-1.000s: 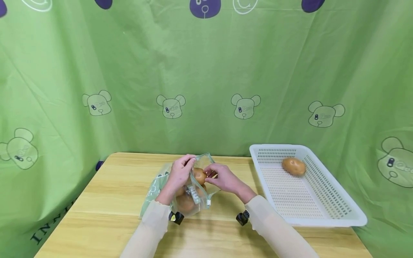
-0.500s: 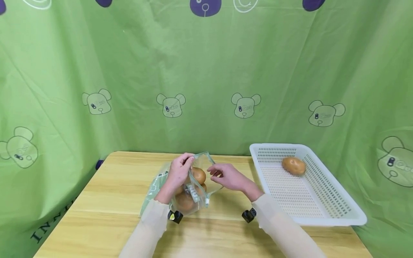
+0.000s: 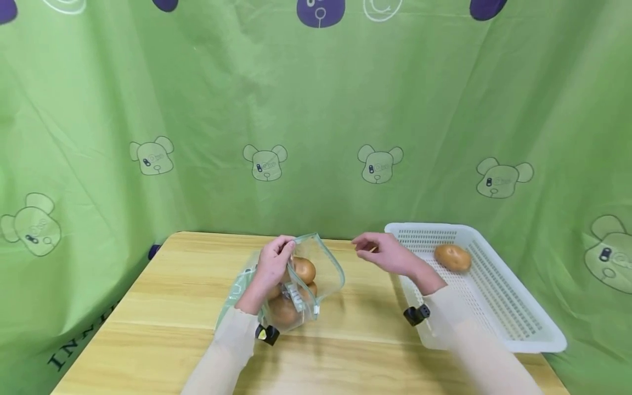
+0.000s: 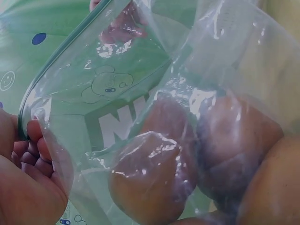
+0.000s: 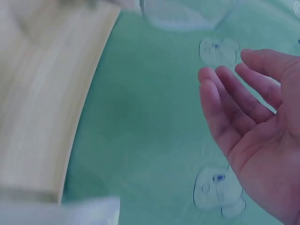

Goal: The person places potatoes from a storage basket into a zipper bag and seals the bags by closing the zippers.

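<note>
A clear zip bag (image 3: 328, 269) with a green edge stands on the table, its mouth spread toward the right. Several potatoes (image 4: 147, 183) show through its plastic, one potato (image 3: 303, 270) near the mouth. My left hand (image 3: 272, 262) pinches the bag's rim between thumb and curled fingers; in the left wrist view that hand (image 4: 30, 173) grips the green edge at the left. Between bag and basket, my right hand (image 3: 387, 252) is in the air with nothing in it. In the right wrist view its fingers (image 5: 213, 105) are loosely bent. Another potato (image 3: 452, 258) lies in the white basket.
The white perforated basket (image 3: 523, 307) stands at the table's right side, partly behind my right forearm. The wooden table (image 3: 163, 307) ends in front of a green curtain (image 3: 316, 203). A small black device (image 3: 417, 314) sits at each wrist.
My right hand has let go of a potato inside the bag, drawn out of the mouth and moved right toward the basket. My left hand keeps its grip on the rim.
</note>
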A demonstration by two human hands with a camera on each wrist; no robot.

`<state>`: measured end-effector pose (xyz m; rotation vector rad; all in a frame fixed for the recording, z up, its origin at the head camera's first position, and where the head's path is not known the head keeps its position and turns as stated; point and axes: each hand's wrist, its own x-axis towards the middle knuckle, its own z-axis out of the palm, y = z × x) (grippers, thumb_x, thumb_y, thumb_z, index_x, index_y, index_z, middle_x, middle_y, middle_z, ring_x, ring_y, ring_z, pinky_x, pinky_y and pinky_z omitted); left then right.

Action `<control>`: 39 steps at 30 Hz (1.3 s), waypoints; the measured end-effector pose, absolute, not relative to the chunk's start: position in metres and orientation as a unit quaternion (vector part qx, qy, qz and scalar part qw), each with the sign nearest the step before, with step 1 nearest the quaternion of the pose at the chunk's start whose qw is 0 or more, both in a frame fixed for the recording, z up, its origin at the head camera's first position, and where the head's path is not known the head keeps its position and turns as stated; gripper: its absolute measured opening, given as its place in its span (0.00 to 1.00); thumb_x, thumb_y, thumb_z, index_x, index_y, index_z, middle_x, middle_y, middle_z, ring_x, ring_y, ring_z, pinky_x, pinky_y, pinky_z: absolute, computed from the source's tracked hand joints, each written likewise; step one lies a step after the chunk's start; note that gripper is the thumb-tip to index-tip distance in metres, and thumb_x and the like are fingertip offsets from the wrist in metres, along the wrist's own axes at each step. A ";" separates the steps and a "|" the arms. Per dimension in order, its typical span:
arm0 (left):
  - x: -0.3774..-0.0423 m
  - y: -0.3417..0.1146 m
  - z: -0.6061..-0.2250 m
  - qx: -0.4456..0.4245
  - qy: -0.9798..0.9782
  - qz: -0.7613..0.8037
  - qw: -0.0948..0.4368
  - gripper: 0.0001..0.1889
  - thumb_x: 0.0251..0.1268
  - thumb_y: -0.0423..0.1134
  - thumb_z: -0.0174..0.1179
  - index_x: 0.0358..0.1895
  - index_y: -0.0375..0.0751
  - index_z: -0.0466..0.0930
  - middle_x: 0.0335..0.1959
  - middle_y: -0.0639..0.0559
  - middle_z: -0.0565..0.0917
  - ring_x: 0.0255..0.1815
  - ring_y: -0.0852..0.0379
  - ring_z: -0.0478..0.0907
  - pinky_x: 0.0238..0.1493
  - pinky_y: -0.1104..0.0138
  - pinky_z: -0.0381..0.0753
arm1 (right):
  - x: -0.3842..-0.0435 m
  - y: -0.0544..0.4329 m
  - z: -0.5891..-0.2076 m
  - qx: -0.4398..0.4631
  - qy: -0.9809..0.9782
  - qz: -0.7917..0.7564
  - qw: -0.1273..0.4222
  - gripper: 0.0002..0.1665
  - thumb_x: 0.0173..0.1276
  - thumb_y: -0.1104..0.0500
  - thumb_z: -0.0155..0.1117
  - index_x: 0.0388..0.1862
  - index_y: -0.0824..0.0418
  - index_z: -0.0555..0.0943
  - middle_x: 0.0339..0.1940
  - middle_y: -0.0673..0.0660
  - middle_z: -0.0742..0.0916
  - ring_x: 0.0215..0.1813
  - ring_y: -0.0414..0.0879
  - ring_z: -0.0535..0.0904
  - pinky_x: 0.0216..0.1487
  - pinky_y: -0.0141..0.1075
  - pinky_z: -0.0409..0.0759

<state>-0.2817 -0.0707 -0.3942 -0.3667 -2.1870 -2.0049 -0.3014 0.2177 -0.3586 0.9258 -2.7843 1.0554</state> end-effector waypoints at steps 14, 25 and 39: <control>-0.261 -0.077 -0.378 -0.111 -0.715 -0.685 0.085 0.10 0.70 0.29 0.49 0.44 0.22 0.76 0.20 0.52 0.72 0.20 0.62 0.66 0.21 0.75 0.67 | -0.333 0.323 -0.367 0.176 -0.918 0.356 0.014 0.21 0.67 0.60 0.62 0.56 0.65 0.75 0.50 0.62 0.81 0.52 0.54 0.74 0.50 0.43 0.76; -0.265 -0.086 -0.379 -0.087 -0.710 -0.695 0.073 0.11 0.71 0.30 0.49 0.46 0.22 0.75 0.21 0.51 0.72 0.20 0.63 0.65 0.21 0.75 0.66 | -0.357 0.381 -0.395 0.164 -0.937 0.302 0.058 0.25 0.64 0.59 0.65 0.56 0.72 0.74 0.53 0.70 0.80 0.54 0.65 0.74 0.54 0.57 0.71; -0.266 -0.091 -0.380 -0.093 -0.713 -0.691 0.071 0.11 0.71 0.30 0.49 0.46 0.23 0.75 0.20 0.52 0.71 0.19 0.63 0.66 0.19 0.75 0.66 | -0.362 0.441 -0.431 0.123 -0.945 0.302 0.014 0.37 0.61 0.56 0.69 0.63 0.74 0.67 0.60 0.77 0.71 0.60 0.74 0.65 0.57 0.63 0.63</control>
